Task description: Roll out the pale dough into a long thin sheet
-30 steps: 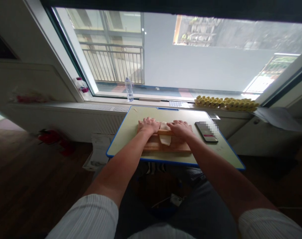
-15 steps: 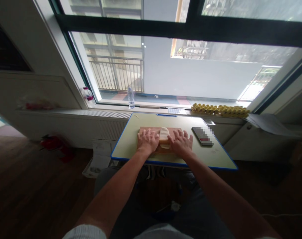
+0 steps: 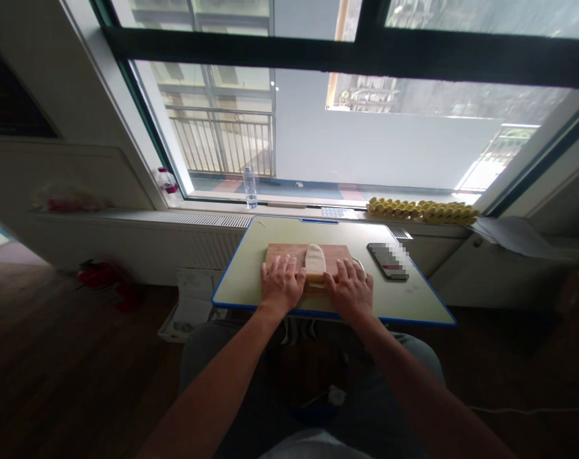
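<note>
A wooden rolling pin lies crosswise over a flat, pale oval of dough on a wooden board. My left hand is laid over the pin's left end, fingers pointing forward and thumb beside the middle. Over the right end, my right hand holds the pin in the same way. Both palms hide the pin's ends, so only its middle shows. The dough's longer part reaches out beyond the pin, towards the window.
Under the board is a pale folding table with a blue rim. A phone, partly pixelated, lies to the right. On the sill stand a clear bottle and yellow egg cartons. A red fire extinguisher sits on the floor at left.
Both hands and the rolling pin have come slightly back towards me, uncovering more of the dough and board. A thin curved edge now shows beside the right hand.
</note>
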Demonstrator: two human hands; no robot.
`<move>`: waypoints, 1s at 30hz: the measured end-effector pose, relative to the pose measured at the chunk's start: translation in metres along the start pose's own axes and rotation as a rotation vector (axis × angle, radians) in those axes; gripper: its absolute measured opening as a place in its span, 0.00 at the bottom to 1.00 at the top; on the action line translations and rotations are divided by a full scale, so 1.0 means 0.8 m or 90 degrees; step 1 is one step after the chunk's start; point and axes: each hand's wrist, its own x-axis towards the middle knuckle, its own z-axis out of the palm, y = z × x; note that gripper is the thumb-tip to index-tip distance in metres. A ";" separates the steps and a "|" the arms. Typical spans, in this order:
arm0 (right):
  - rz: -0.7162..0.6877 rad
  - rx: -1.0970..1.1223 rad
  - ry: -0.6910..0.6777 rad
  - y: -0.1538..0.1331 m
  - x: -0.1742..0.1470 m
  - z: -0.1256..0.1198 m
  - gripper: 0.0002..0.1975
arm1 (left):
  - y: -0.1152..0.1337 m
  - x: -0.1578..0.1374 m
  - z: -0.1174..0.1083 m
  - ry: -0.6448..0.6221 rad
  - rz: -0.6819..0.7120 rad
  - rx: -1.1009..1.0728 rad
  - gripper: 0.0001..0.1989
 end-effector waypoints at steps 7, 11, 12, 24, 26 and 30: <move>-0.004 0.008 0.009 0.001 -0.034 0.001 0.34 | -0.003 -0.032 0.000 0.004 -0.003 -0.005 0.33; -0.013 0.003 0.027 0.003 -0.046 0.005 0.34 | -0.005 -0.042 0.002 0.000 0.001 0.003 0.34; -0.016 0.003 0.030 0.004 -0.049 0.007 0.34 | -0.005 -0.043 0.003 -0.001 0.001 0.006 0.34; -0.054 0.037 0.136 0.014 -0.063 0.033 0.34 | -0.010 -0.046 0.014 0.100 0.058 -0.010 0.32; -0.054 0.047 0.136 0.013 -0.055 0.032 0.33 | -0.008 -0.041 0.014 0.110 0.053 -0.011 0.31; -0.019 0.046 0.072 0.008 -0.031 0.020 0.31 | -0.001 -0.022 0.012 0.101 0.027 -0.015 0.30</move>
